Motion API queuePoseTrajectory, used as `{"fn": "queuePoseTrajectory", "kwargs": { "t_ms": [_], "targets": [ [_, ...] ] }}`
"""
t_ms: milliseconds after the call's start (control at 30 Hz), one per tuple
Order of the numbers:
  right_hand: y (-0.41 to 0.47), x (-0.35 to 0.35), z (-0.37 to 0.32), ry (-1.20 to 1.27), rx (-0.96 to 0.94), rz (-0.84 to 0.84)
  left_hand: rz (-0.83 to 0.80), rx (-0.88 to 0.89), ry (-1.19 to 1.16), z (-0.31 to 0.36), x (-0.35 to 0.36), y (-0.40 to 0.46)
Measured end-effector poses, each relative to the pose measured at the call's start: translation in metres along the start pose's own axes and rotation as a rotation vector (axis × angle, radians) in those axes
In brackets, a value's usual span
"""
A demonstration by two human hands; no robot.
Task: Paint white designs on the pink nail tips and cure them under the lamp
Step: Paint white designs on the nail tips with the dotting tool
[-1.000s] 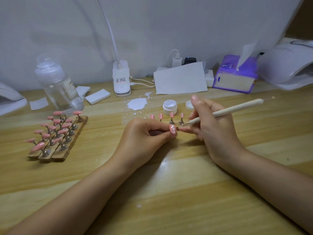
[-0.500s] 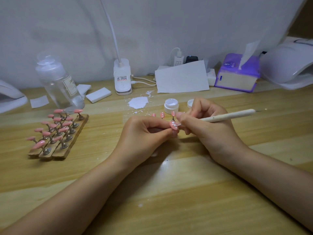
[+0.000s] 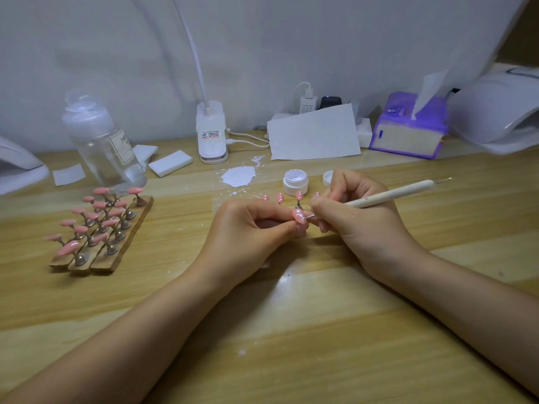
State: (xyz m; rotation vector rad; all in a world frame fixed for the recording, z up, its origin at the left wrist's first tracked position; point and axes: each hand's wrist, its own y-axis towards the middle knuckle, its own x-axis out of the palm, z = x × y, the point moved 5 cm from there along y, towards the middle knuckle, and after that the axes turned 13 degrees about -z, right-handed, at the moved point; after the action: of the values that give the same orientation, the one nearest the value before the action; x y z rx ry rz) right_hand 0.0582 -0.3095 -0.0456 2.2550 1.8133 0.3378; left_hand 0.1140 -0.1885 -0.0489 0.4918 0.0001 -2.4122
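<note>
Wooden rack (image 3: pixel 99 252) at the left of the tabletop (image 3: pixel 291 330) carries rows of plain pink tips (image 3: pixel 100 205) on metal stems; no white marks are visible on any of them, and they appear untouched over the last second; these I judge to be the remaining work.

Left hand (image 3: pixel 248 228) sits at centre with fingers curled, pinching the pink nail tip (image 3: pixel 298 216) between thumb and fingertips, face turned up toward the camera; whether the tip sits on a stem cannot be seen; the hand holds much the same place and grip as a second ago.

Behind the hands, a short row of finished tips (image 3: pixel 280 197) stands upright with white dots showing; the open white pot (image 3: pixel 295 182) and its lid (image 3: pixel 327 179) sit just beyond, near a white smear (image 3: pixel 238 175) on the wood.

Right hand (image 3: pixel 358 217) grips the dotting pen (image 3: pixel 388 195) in a writing hold, fingers closed round the shaft; a second ago the metal point was held just clear of the tip with the pen angled higher; it has since come down and in, and the point now meets the face of the held tip beside marks already laid; dotting is therefore under way on this piece.

Curing lamp (image 3: pixel 495 112) stands at the far right edge, well apart from the hands; nothing is seen under it; curing not yet begun for this tip.
</note>
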Motion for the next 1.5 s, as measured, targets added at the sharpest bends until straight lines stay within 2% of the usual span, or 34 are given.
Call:
{"fn": "queuePoseTrajectory", "kwargs": {
  "t_ms": [667,1500],
  "targets": [
    [0.0007,0.0009,0.0012,0.01,-0.001,-0.013,-0.001,-0.031,-0.044,-0.0014,0.0005,-0.0003],
    [0.0007,-0.0001,0.0016,-0.028,0.003,-0.005,-0.006,-0.021,0.012,-0.0016,0.0005,0.0008]
  ]
}}
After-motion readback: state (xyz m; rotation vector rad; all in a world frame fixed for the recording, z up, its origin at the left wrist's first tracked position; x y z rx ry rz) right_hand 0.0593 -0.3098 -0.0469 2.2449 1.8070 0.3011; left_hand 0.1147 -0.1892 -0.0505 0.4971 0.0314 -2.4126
